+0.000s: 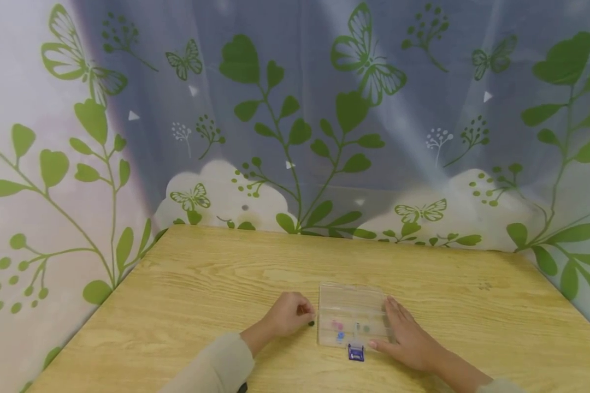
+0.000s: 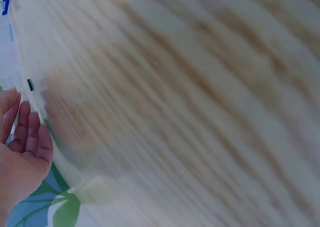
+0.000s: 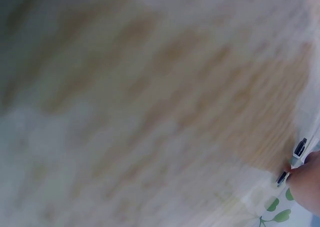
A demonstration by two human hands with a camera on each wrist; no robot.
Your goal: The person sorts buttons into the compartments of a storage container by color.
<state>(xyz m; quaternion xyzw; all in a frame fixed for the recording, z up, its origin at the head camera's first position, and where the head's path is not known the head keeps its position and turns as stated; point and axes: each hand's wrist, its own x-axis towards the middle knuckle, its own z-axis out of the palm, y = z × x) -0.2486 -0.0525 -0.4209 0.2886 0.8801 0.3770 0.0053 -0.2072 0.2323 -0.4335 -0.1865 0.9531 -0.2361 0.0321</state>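
Note:
A clear plastic compartment box (image 1: 336, 297) lies on the table, with a dark blue latch (image 1: 356, 353) sticking out at its front edge. Inside are small pink pieces (image 1: 337, 326), a blue piece (image 1: 341, 335) and a greenish piece (image 1: 366, 329); their kind is too small to tell. My left hand (image 1: 289, 315), fingers loosely bent, is just left of the box. Close to its fingertips is a small black piece (image 1: 311, 323), which the left wrist view shows apart from them. Along the box's right side rest the straight fingers of my right hand (image 1: 413, 341), thumb at the front corner.
The wood-grain table (image 1: 216, 267) reaches back to a curtain (image 1: 305, 136) printed with green leaves and butterflies. A small dark object (image 1: 243, 387) shows under the left sleeve, mostly hidden.

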